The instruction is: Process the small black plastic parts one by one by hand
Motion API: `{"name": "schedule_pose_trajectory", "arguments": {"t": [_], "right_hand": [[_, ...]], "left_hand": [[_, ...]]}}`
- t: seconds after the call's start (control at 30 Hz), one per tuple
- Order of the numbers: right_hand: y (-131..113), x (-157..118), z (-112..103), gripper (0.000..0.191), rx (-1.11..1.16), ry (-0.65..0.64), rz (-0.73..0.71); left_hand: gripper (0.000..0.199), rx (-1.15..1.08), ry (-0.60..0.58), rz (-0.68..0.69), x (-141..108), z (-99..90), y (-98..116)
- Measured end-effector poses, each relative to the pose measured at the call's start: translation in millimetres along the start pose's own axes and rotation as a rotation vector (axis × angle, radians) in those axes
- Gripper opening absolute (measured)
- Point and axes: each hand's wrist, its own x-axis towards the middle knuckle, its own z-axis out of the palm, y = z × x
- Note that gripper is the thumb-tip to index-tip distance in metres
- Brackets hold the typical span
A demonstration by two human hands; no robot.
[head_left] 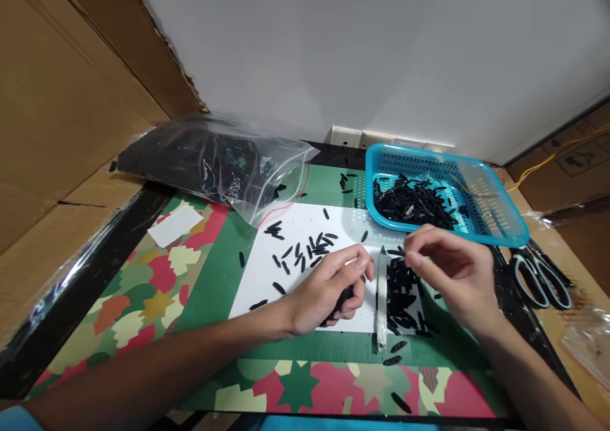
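Observation:
My left hand is closed, its fingers curled around several small, slim black pieces over a white sheet. To its right, my right hand has thumb and forefinger brought together; whatever is between the tips is too small to make out. Below those fingertips lies a heap of the same black pieces. Between the hands rests a slim whitish stick with a dark pointed tip. More loose black pieces are scattered across the sheet beyond my left hand.
A blue plastic basket holding black pieces stands at back right. Scissors lie beside it. A bulging zip bag full of dark contents sits at back left, near a white paper scrap. Cardboard and a wall enclose the table.

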Motion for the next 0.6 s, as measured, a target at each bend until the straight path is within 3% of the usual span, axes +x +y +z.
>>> {"name": "schedule_pose_trajectory", "arguments": {"t": [0.17, 0.43, 0.6], "right_hand": [[2.7, -5.8, 17.7, 0.014, 0.119, -0.112, 0.158], [5.4, -4.6, 15.6, 0.020, 0.186, -0.153, 0.298], [7.5, -3.4, 16.5, 0.017, 0.175, -0.147, 0.300]], "left_hand": [[0.039, 0.017, -0.012, 0.033, 0.3, 0.2, -3.3], [0.038, 0.004, -0.021, 0.053, 1.9, 1.0, -4.4], [0.037, -0.016, -0.022, 0.034, 2.0, 0.0, -3.0]]}}
